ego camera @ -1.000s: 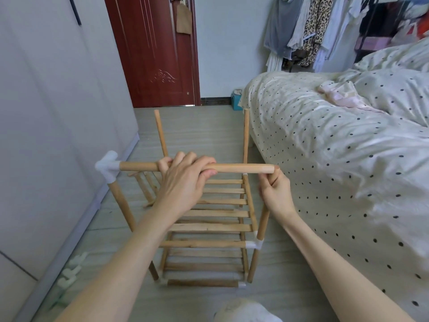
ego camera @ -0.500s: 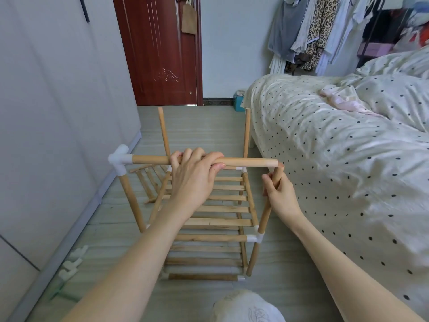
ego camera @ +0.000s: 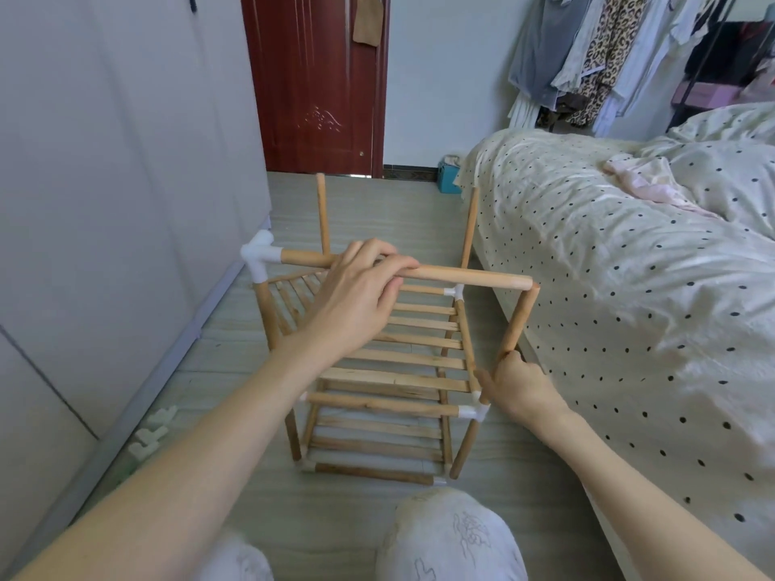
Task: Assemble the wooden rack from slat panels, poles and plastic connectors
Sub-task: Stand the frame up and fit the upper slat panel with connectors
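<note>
Rack (ego camera: pixel 377 371), left hand (ego camera: pixel 360 295) gripping top pole (ego camera: pixel 461 276)

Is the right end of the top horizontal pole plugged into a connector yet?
No. The top pole's right end is bare, beside the upright pole.

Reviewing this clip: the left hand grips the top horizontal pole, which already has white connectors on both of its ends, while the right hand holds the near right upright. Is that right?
Not quite. The head view shows the top horizontal pole has a white connector only on its left end; its right end is bare wood. The left hand does grip it, and the right hand holds the near right upright.
</note>
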`<state>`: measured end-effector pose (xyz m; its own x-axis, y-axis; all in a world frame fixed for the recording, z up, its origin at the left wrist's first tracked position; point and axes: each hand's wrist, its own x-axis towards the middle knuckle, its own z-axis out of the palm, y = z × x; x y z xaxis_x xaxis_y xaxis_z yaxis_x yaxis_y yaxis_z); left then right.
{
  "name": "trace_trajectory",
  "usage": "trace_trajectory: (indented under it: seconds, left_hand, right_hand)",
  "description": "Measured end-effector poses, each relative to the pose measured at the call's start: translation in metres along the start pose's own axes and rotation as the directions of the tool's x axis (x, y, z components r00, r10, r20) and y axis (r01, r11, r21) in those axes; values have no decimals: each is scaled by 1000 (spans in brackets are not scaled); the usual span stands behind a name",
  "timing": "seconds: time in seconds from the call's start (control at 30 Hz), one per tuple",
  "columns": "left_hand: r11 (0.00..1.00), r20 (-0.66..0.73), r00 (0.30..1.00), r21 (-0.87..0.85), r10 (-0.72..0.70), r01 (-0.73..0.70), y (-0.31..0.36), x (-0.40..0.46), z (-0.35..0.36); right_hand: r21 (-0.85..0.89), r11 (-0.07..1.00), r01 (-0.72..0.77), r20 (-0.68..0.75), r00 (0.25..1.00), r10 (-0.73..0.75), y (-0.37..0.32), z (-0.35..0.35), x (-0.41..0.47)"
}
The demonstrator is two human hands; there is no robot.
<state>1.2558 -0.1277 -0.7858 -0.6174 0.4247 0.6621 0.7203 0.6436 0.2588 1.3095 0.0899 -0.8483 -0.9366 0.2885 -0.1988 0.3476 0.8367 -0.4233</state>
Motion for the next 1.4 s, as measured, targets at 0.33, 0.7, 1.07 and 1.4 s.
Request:
trace_trajectory:
  seconds: [0.33, 0.7, 1.07, 1.4]
  left_hand:
    - [948, -77, 945, -30, -318, 317, -99, -119, -61]
    - [338, 277, 266, 256, -923, 906, -275, -337, 26]
    - [211, 171, 146, 476, -974, 854, -405, -369, 84]
    - [205, -12, 224, 353, -975, 913, -381, -370, 97]
  right_hand:
    - [-194, 674, 713, 662, 602, -446, -162, 90, -21]
    - [-84, 713, 696, 818, 457, -350, -221, 321, 47]
    - [-244, 588, 771, 850, 462, -253, -180, 460, 96]
    - [-160, 793, 587, 886, 440, -147, -188, 440, 92]
